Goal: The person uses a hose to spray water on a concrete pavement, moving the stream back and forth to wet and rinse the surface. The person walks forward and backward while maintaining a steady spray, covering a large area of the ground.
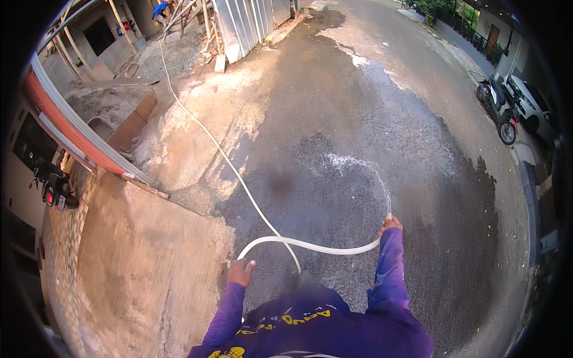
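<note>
A long white hose (pixel 310 244) runs from the far left building across the ground and loops in front of me. My right hand (pixel 390 224) is shut on the hose end, and a thin arc of water (pixel 364 166) sprays out of it onto the dark wet asphalt (pixel 358 119). My left hand (pixel 240 272) grips the hose lower down, where the loop bends back. Both arms wear purple sleeves.
A pale concrete ramp (pixel 137 256) lies to my left beside a metal gate rail (pixel 77 137). A motorbike (pixel 498 110) and a white car (pixel 531 104) stand at the right roadside. A person in blue (pixel 160 8) is far off by the building.
</note>
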Available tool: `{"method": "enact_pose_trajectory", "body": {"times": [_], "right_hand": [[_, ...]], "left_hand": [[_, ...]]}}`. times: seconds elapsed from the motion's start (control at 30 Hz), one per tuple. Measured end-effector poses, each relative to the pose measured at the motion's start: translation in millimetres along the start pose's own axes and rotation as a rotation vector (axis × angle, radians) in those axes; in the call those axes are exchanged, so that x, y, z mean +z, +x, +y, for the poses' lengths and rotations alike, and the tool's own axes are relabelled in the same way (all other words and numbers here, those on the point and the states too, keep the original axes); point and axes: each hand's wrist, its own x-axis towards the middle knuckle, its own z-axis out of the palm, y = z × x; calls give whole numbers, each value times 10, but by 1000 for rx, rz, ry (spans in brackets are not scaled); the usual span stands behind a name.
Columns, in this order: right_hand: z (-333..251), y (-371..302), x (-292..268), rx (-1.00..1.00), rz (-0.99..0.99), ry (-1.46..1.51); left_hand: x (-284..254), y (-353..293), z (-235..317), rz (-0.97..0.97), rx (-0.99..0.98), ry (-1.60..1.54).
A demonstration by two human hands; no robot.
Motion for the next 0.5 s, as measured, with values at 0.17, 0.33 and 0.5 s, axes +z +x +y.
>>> {"method": "enact_pose_trajectory", "body": {"times": [0.17, 0.33, 0.5], "right_hand": [[-210, 135, 388, -101, 125, -88], [-112, 227, 552, -224, 167, -165], [-59, 312, 778, -266, 20, -309]], "left_hand": [[-36, -571, -299, -786, 126, 84], [-555, -517, 246, -363, -268, -333], [-29, -746, -602, -472, 23, 271]]}}
